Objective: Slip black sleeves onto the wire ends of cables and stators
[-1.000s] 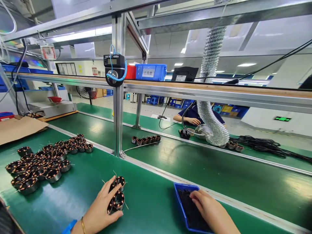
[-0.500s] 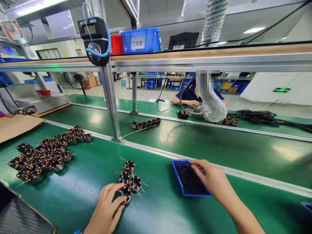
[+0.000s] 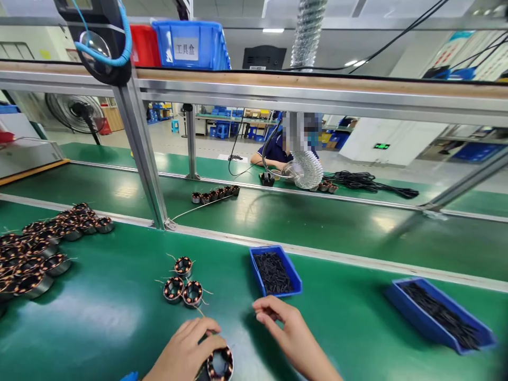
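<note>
The left hand [image 3: 184, 352] has a closed, curved grip: its fingers [image 3: 204, 329] lie over the rim of a round metal-shelled stator with copper windings [image 3: 219, 364]. That stator sits at the bottom edge of the view, partly cut off, and its lower side cannot be seen. The right hand [image 3: 289, 333] is near it, with a narrow pinching grip. Its fingertips [image 3: 260, 309] come close together, and nothing can be made out between them. They are just below a shallow blue plastic tray [image 3: 275, 270] filled with short black pieces, and they do not touch it.

Three more copper-wound stators [image 3: 183, 266] stand close together on the green tabletop [image 3: 119, 338], ahead of the left hand, with fine wire ends sticking out. A larger cluster of the same stators [image 3: 39, 254] lies towards the left edge. A second blue tray of black pieces [image 3: 438, 315] sits tilted at the right.

Beyond an aluminium frame [image 3: 138, 148], a short row of stators [image 3: 214, 196] lies on a second green bench. Further back, a co-worker in a dark navy shirt [image 3: 273, 156] sits behind a silver flexible duct [image 3: 305, 169], near a coil of black cables [image 3: 369, 184].
</note>
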The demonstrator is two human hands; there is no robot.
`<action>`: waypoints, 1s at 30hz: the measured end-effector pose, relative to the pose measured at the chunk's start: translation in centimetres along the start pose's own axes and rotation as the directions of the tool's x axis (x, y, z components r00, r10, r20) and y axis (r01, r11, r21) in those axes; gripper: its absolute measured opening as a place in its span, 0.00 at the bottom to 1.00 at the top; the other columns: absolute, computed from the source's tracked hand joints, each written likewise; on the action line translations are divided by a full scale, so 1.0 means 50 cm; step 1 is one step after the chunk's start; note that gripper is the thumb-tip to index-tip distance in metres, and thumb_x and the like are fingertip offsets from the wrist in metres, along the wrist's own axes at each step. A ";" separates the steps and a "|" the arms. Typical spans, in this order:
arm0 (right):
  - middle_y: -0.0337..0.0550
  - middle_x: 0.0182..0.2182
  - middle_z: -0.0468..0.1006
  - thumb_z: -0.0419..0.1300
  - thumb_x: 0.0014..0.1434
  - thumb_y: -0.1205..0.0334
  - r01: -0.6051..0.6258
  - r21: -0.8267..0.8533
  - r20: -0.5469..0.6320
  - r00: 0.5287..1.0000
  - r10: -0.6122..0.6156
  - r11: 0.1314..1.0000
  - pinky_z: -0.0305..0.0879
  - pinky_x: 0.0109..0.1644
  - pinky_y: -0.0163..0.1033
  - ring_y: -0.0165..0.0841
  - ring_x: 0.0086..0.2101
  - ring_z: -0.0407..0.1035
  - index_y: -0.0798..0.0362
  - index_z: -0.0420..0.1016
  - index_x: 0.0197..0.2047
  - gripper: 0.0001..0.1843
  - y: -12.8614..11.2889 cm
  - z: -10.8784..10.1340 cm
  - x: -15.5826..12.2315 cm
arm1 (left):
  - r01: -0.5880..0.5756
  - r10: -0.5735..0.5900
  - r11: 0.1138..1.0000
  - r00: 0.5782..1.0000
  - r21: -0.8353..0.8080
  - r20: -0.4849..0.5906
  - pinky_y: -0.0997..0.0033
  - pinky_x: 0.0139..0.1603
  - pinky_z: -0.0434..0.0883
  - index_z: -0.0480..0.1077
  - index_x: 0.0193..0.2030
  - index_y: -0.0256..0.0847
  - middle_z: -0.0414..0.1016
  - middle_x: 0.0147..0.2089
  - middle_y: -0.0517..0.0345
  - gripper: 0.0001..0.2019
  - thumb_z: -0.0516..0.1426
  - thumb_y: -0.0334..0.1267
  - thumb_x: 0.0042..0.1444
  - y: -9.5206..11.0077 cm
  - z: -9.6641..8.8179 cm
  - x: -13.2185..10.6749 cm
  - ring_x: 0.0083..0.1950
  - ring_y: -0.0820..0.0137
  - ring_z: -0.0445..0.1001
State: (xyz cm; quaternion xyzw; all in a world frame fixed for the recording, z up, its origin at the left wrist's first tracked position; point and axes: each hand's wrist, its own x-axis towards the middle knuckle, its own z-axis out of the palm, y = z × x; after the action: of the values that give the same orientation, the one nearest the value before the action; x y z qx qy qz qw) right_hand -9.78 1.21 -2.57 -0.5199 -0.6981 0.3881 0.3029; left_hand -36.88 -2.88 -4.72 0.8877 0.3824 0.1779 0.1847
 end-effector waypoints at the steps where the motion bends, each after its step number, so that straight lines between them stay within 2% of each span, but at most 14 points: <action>1: 0.46 0.34 0.82 0.55 0.63 0.56 -0.013 0.035 0.015 1.000 0.013 0.999 0.70 0.41 0.40 0.37 0.34 0.75 0.54 0.78 0.41 0.14 0.002 0.009 -0.007 | 0.004 -0.004 1.000 1.000 0.017 0.016 0.63 0.47 0.75 0.70 0.54 0.49 0.77 0.50 0.52 0.18 0.61 0.54 0.63 0.008 0.003 0.004 0.46 0.59 0.77; 3: 0.45 0.32 0.81 0.56 0.62 0.57 -0.033 0.115 0.061 0.998 0.026 0.993 0.69 0.40 0.39 0.36 0.33 0.74 0.54 0.77 0.42 0.12 0.001 0.029 -0.017 | 0.005 -0.004 0.996 1.000 0.091 -0.002 0.66 0.43 0.74 0.71 0.51 0.45 0.77 0.47 0.54 0.19 0.61 0.56 0.62 0.018 0.018 0.008 0.41 0.62 0.76; 5: 0.43 0.32 0.80 0.57 0.61 0.59 -0.046 0.188 0.107 0.994 0.026 0.981 0.69 0.39 0.37 0.35 0.33 0.73 0.54 0.76 0.43 0.10 -0.002 0.050 -0.023 | 0.023 -0.018 0.991 0.999 0.132 -0.034 0.69 0.41 0.71 0.71 0.49 0.45 0.77 0.45 0.56 0.16 0.61 0.53 0.64 0.022 0.034 0.008 0.40 0.64 0.75; 8: 0.42 0.32 0.79 0.56 0.62 0.61 -0.046 0.233 0.130 0.991 0.016 0.971 0.68 0.40 0.36 0.34 0.33 0.72 0.53 0.75 0.43 0.09 -0.002 0.072 -0.027 | 0.032 -0.026 0.995 0.998 0.096 -0.059 0.72 0.41 0.71 0.70 0.49 0.44 0.76 0.45 0.58 0.17 0.62 0.53 0.62 0.024 0.044 0.006 0.41 0.65 0.75; 11: 0.42 0.33 0.79 0.56 0.62 0.62 -0.023 0.199 0.153 0.988 -0.008 0.980 0.68 0.40 0.36 0.34 0.33 0.72 0.52 0.74 0.44 0.08 0.002 0.080 -0.029 | 0.011 -0.006 0.999 0.995 0.051 -0.096 0.72 0.42 0.72 0.69 0.50 0.43 0.76 0.45 0.57 0.17 0.61 0.52 0.64 0.025 0.041 0.004 0.42 0.65 0.75; 20: 0.43 0.35 0.80 0.54 0.64 0.67 0.053 0.084 0.175 0.982 -0.067 0.995 0.69 0.40 0.34 0.33 0.34 0.74 0.52 0.74 0.43 0.08 0.000 0.076 -0.033 | 0.038 -0.038 0.999 0.997 -0.004 -0.067 0.71 0.44 0.74 0.68 0.51 0.44 0.76 0.47 0.57 0.16 0.62 0.49 0.63 0.026 0.043 0.001 0.44 0.64 0.76; 27: 0.44 0.39 0.81 0.52 0.67 0.70 0.270 -0.062 0.201 0.946 -0.253 0.961 0.69 0.44 0.35 0.35 0.39 0.76 0.51 0.76 0.45 0.12 0.003 0.091 -0.032 | 0.056 -0.057 0.998 0.996 -0.014 -0.072 0.71 0.43 0.75 0.68 0.52 0.43 0.76 0.47 0.55 0.18 0.62 0.51 0.63 0.027 0.048 -0.002 0.45 0.63 0.76; 30: 0.44 0.36 0.82 0.55 0.67 0.69 0.294 -0.042 0.197 0.940 -0.280 0.955 0.70 0.43 0.34 0.35 0.37 0.76 0.51 0.78 0.50 0.13 0.021 0.096 -0.033 | 0.062 -0.063 0.998 0.995 -0.024 -0.076 0.72 0.43 0.75 0.68 0.52 0.44 0.76 0.47 0.56 0.18 0.62 0.52 0.63 0.026 0.046 -0.003 0.45 0.64 0.76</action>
State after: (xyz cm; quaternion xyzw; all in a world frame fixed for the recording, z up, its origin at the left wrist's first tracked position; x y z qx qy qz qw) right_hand -12.78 -1.30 -5.95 -0.3838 -0.8052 0.3624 0.2703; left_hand -35.11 -4.28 -6.15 0.8658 0.4148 0.2100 0.1848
